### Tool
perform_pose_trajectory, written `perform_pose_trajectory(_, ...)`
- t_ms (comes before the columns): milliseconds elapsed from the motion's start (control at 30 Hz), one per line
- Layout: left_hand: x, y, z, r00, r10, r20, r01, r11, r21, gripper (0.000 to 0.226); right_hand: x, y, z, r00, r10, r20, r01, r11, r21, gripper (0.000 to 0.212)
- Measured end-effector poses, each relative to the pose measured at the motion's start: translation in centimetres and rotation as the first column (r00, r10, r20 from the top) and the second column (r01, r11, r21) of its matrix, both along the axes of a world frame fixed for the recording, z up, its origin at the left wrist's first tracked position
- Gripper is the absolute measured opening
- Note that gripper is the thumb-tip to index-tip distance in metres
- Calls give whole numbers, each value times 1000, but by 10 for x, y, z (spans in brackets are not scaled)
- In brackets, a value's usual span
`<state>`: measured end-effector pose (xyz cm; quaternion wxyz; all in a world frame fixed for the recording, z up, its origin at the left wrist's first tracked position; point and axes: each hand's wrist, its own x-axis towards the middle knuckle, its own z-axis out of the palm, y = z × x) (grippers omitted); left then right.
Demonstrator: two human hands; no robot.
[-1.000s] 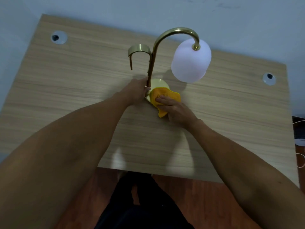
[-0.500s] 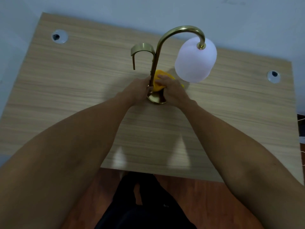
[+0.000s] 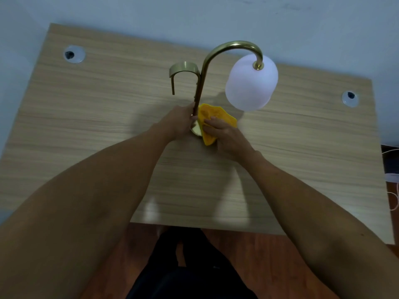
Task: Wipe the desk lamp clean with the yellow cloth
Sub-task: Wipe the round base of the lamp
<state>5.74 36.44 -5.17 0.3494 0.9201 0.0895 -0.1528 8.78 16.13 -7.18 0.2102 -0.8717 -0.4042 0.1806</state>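
Note:
A brass desk lamp (image 3: 205, 67) stands mid-desk with a curved neck, a white frosted shade (image 3: 251, 83) hanging at the right and a small brass hook arm (image 3: 183, 69) at the left. My left hand (image 3: 180, 121) grips the bottom of the lamp's stem. The yellow cloth (image 3: 212, 118) lies spread over the round brass base (image 3: 195, 128), most of which is hidden. My right hand (image 3: 224, 134) presses flat on the cloth from the near right side.
The wooden desk (image 3: 97, 130) has two round cable grommets, one at the far left (image 3: 74, 54) and one at the far right (image 3: 349, 98). A pale wall runs behind the desk. White cables (image 3: 393, 190) lie on the floor at the right edge.
My right hand has drawn the cloth back from the stem's right side down onto the near right of the base, and the cloth has spread out. My left hand stays on the stem.

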Motion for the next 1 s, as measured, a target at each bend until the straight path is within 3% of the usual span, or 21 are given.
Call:
perform_pose_trajectory(100,1,1,-3,1000,9,-8,-9,1000,-6,28,9,-1,2,991,-130,24,130,991,6,55)
perform_pose_trajectory(300,-1,4,-8,999,-23,44,23,1000,9,34,6,34,3,997,33,72,-27,995,-92,56)
perform_pose_trajectory(433,1,4,-11,999,16,32,-16,1000,2,27,-8,3,2,1000,2,4,-2,1000,-29,52)
perform_pose_trajectory(567,1,3,-12,999,34,19,-34,999,-16,30,18,21,5,995,-99,5,100,993,-64,55)
perform_pose_trajectory(733,1,3,-12,998,-8,60,8,1000,-1,36,40,46,4,999,-17,-41,12,994,-110,61)
perform_pose_trajectory(867,1,0,-14,999,41,22,-41,999,-3,29,27,29,-2,982,-178,-65,176,984,-37,61)
perform_pose_trajectory(1000,1,-2,-14,998,64,18,-63,998,-24,26,-10,25,-13,911,-401,-101,404,915,9,62)
